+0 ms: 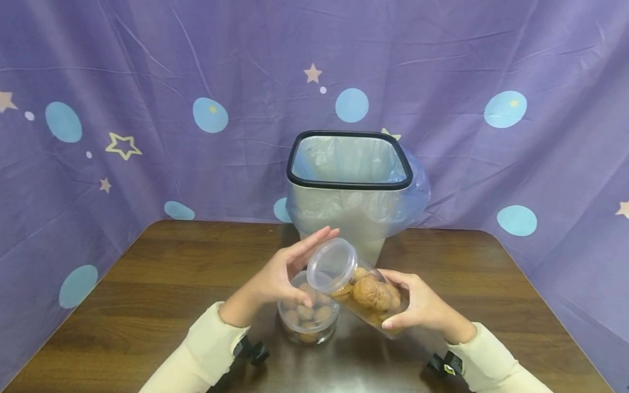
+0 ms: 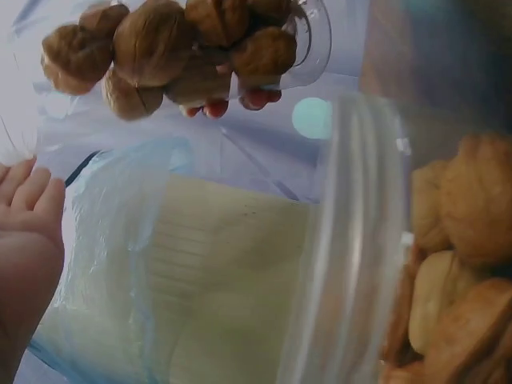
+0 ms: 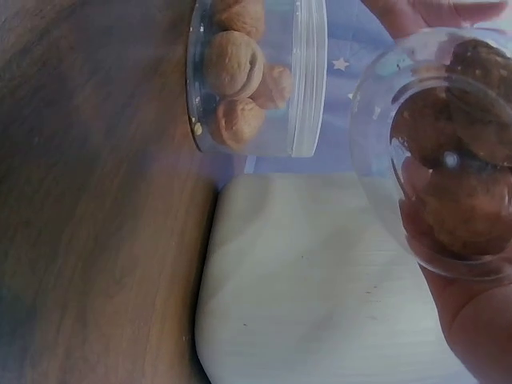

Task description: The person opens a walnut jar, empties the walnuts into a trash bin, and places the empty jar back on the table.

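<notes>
My right hand [image 1: 417, 305] grips a clear plastic jar [image 1: 361, 292] of walnuts near its base. The jar is tilted, and its translucent round lid [image 1: 334, 265] points up and left. My left hand [image 1: 290, 267] is beside that lid, thumb spread from the straight fingers, holding nothing. Below it on the table stands a shorter clear jar [image 1: 309, 325] of walnuts, upright and lidded. In the left wrist view, the held jar's walnuts [image 2: 156, 44] show above, with the shorter jar's lid [image 2: 352, 240] at right. The right wrist view shows the held jar's base [image 3: 452, 152].
Behind the jars is a pale trash bin [image 1: 344, 213] with a black rim and a bluish plastic liner that bulges out on the right. The brown wooden table [image 1: 206, 262] ends at a purple patterned curtain [image 1: 245, 65].
</notes>
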Motion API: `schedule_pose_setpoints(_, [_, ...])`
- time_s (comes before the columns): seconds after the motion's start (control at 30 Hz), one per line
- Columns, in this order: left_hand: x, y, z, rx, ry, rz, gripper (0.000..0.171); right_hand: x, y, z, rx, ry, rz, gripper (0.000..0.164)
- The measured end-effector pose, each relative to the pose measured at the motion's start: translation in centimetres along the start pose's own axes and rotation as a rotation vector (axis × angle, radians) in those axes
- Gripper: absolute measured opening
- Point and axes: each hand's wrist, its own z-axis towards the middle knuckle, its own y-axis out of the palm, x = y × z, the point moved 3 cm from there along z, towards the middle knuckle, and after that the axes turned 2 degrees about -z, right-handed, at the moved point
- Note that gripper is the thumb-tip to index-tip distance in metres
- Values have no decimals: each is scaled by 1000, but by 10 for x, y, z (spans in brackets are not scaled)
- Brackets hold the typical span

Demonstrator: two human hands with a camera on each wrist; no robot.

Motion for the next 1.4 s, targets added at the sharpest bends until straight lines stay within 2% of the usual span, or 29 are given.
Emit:
schedule_pose_setpoints(0.3, [0, -4, 7, -139, -24, -75, 107, -1, 4, 2, -76, 5, 78, 80])
schedule_pose_setpoints(0.53, [1, -3, 9, -186, -38, -139, 97, 1, 5, 2, -90, -21, 84, 80])
schedule_pose_setpoints(0.97, [0, 0, 10, -145, -64, -152, 94, -1, 3, 0, -74, 3, 54, 80])
schedule_pose_setpoints(1.1, [-1, 0, 9, -120, -85, -138, 94, -2, 3, 0, -73, -9, 57, 79])
schedule_pose_setpoints(1.23, [-3, -1, 7, -94, -110, -147, 96, -3, 2, 0, -49, 2, 5, 79])
schedule_pose_setpoints(1.4, [-5, 0, 6, -32, -87, -148, 95, -3, 1, 0, -24, 25, -40, 78])
